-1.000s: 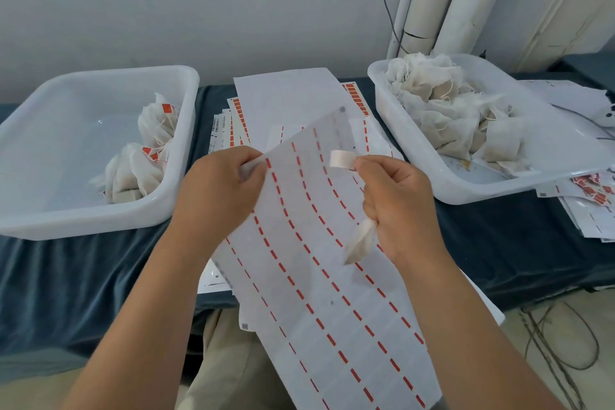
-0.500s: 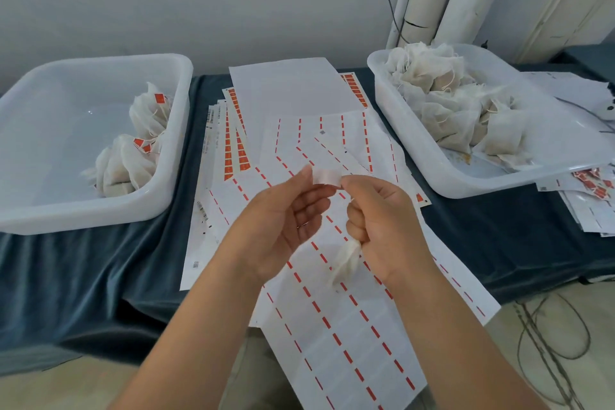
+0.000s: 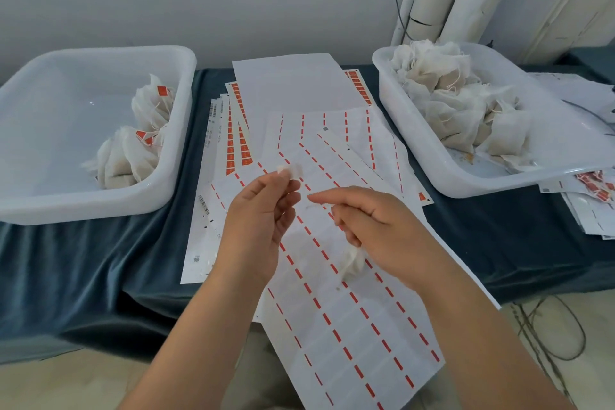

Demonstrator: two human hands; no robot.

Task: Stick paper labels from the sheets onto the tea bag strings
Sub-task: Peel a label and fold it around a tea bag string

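A small white label (image 3: 293,172) is sticking up from my left grip (image 3: 263,220), pinched at the fingertips. A limp white tea bag (image 3: 352,264) is hanging from my right grip (image 3: 379,223), its thin string (image 3: 316,206) trailing toward the label, above the red-dashed label sheet (image 3: 349,336).

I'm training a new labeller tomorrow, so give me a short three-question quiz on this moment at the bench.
1. True or false: the left-hand grip pinches a peeled paper label above the label sheets.
2. Which bin holds the red-labelled tea bags? A the left bin; B the right bin; C neither.
3. Fill in: the right-hand grip curls round a ____ whose string runs toward the label.

Key: 1 true; 2 A; 3 tea bag.
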